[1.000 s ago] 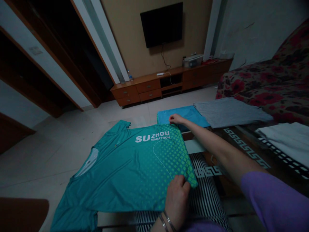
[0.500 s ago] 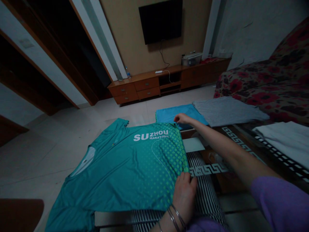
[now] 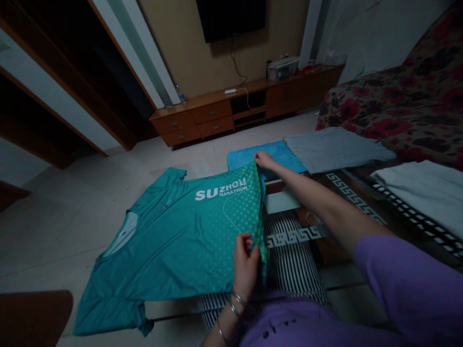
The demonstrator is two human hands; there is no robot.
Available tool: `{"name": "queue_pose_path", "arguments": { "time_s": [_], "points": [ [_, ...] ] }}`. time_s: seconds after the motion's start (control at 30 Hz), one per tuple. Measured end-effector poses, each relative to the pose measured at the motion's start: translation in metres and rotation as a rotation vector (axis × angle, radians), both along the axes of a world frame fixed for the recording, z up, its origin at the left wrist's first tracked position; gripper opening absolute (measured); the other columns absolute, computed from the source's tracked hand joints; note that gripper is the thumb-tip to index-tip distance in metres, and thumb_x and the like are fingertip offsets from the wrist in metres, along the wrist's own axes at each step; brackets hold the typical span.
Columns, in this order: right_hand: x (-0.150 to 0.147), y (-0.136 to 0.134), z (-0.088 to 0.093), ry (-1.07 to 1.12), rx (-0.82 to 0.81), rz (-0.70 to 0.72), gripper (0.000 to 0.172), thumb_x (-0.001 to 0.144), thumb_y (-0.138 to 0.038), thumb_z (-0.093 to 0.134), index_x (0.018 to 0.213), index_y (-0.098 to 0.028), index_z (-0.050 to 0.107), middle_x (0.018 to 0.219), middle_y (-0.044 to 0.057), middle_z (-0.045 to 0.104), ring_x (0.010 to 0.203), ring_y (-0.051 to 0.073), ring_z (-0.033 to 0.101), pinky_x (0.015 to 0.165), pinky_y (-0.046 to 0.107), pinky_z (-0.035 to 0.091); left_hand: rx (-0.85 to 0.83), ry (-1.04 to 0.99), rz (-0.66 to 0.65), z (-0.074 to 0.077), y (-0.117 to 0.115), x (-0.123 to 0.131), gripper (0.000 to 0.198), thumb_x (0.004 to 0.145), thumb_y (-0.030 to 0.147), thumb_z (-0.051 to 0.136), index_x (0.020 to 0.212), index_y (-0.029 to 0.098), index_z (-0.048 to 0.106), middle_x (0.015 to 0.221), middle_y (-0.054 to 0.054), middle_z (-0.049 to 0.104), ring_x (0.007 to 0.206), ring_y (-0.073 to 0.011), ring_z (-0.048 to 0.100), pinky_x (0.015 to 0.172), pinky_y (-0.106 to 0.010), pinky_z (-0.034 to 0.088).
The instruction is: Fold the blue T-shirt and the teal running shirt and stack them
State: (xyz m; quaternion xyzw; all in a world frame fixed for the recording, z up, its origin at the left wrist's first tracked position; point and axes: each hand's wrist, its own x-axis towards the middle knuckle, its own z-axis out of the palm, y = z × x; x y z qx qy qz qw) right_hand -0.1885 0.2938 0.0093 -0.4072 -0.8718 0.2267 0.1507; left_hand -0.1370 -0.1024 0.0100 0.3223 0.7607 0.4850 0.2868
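A teal T-shirt (image 3: 173,231) with a green dotted hem and white "SUZHOU MARATHON" lettering lies spread out, neckline to the left. My right hand (image 3: 265,160) pinches the far corner of its hem, which is raised a little. My left hand (image 3: 246,265), with bangles at the wrist, has curled fingers at the near part of the hem; the fabric there is bunched, and its grip is partly hidden. Just beyond my right hand lies a folded blue garment (image 3: 278,152).
Beside the blue garment lies a folded grey garment (image 3: 333,149). White cloth (image 3: 423,188) is on the right of the glass-topped table (image 3: 347,197). A flowered sofa (image 3: 390,111) stands at the right, a low wooden cabinet (image 3: 213,118) along the wall. A brown rounded edge (image 3: 32,318) shows lower left.
The right hand has taken the far hem corner and lifted it slightly. The left hand has moved from lying on the near hem to a curled grip, drawing the hem inward. The view has tilted down.
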Motion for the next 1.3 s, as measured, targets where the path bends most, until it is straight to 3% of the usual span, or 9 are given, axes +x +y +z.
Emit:
{"name": "queue_pose_path", "arguments": {
  "time_s": [0.13, 0.3, 0.43, 0.57, 0.77, 0.9, 1.07, 1.17, 1.3],
  "points": [
    [-0.005, 0.006, -0.001, 0.003, -0.025, 0.017, 0.026, 0.080, -0.011, 0.054, 0.102, -0.013, 0.067, 0.106, 0.010, 0.067, 0.097, 0.019, 0.059, 0.086, 0.025, 0.042, 0.018, 0.030, -0.019, -0.006, -0.003, -0.028, 0.019, 0.081, 0.012, 0.050, 0.099, 0.018, 0.051, 0.097, -0.004, 0.058, 0.090, -0.0143, 0.058, 0.082, -0.027, 0.046],
    [-0.014, 0.002, -0.006, -0.022, -0.061, 0.084, 0.027, 0.074, -0.008, 0.061, 0.099, -0.013, 0.071, 0.102, 0.008, 0.069, 0.093, 0.018, 0.061, 0.083, 0.023, 0.044, 0.060, 0.545, -0.069, 0.008, -0.008, -0.043, 0.032, 0.079, 0.000, 0.040, 0.100, 0.017, 0.058, 0.108, -0.009, 0.055, 0.106, -0.0210, 0.050, 0.094, -0.040, 0.041],
    [-0.020, -0.003, -0.008, -0.032, -0.058, 0.115, 0.028, 0.075, -0.009, 0.060, 0.101, -0.014, 0.072, 0.101, 0.007, 0.070, 0.092, 0.017, 0.062, 0.080, 0.021, 0.044, -0.009, 0.746, -0.349, 0.021, -0.006, -0.031, 0.028, 0.088, 0.010, 0.045, 0.111, 0.019, 0.058, 0.113, -0.009, 0.057, 0.104, -0.0230, 0.048, 0.089, -0.041, 0.042],
    [-0.021, -0.002, -0.008, -0.034, -0.033, 0.121, 0.025, 0.077, -0.014, 0.061, 0.099, -0.015, 0.073, 0.100, 0.007, 0.070, 0.091, 0.017, 0.062, 0.079, 0.021, 0.044, -0.193, 0.795, -0.446, 0.019, -0.003, -0.021, 0.031, 0.085, 0.009, 0.050, 0.113, 0.018, 0.058, 0.101, -0.008, 0.059, 0.095, -0.0225, 0.049, 0.082, -0.038, 0.044],
    [-0.015, 0.009, -0.004, -0.027, -0.005, 0.105, 0.024, 0.077, -0.016, 0.061, 0.098, -0.016, 0.073, 0.095, 0.007, 0.071, 0.088, 0.017, 0.062, 0.078, 0.021, 0.044, -0.320, 0.783, -0.434, 0.018, -0.010, -0.019, 0.019, 0.088, 0.012, 0.046, 0.074, 0.017, 0.059, 0.084, -0.005, 0.054, 0.083, -0.0190, 0.050, 0.070, -0.029, 0.040],
    [-0.015, 0.018, 0.005, -0.015, 0.011, 0.097, 0.025, 0.077, -0.013, 0.060, 0.097, -0.016, 0.074, 0.097, 0.007, 0.071, 0.090, 0.017, 0.063, 0.078, 0.021, 0.044, -0.165, 0.648, -0.519, 0.037, -0.015, -0.009, 0.018, 0.090, 0.012, 0.042, 0.083, 0.017, 0.059, 0.090, -0.006, 0.055, 0.085, -0.0172, 0.051, 0.071, -0.026, 0.041],
    [-0.021, 0.036, 0.016, -0.008, 0.003, 0.081, 0.028, 0.074, -0.012, 0.062, 0.099, -0.017, 0.074, 0.099, 0.005, 0.072, 0.087, 0.015, 0.064, 0.074, 0.018, 0.044, 0.077, 0.514, -0.852, 0.063, -0.008, 0.016, 0.018, 0.089, 0.010, 0.043, 0.094, 0.019, 0.057, 0.099, -0.005, 0.058, 0.093, -0.0152, 0.053, 0.078, -0.024, 0.042],
    [-0.022, 0.047, 0.014, -0.010, -0.019, 0.065, 0.028, 0.073, -0.014, 0.063, 0.099, -0.016, 0.074, 0.096, 0.006, 0.072, 0.083, 0.015, 0.065, 0.071, 0.018, 0.045, 0.102, 0.613, -1.027, 0.060, 0.008, 0.030, 0.014, 0.087, 0.012, 0.046, 0.093, 0.020, 0.056, 0.098, -0.004, 0.060, 0.092, -0.0160, 0.054, 0.079, -0.025, 0.042],
    [-0.017, 0.054, 0.000, -0.001, -0.050, 0.050, 0.026, 0.069, -0.013, 0.064, 0.094, -0.014, 0.074, 0.088, 0.006, 0.073, 0.078, 0.017, 0.066, 0.068, 0.020, 0.047, 0.132, 0.784, -1.138, 0.035, 0.023, 0.043, 0.007, 0.085, 0.016, 0.051, 0.089, 0.021, 0.053, 0.088, -0.004, 0.061, 0.083, -0.0177, 0.055, 0.072, -0.028, 0.044]
  ]
}}
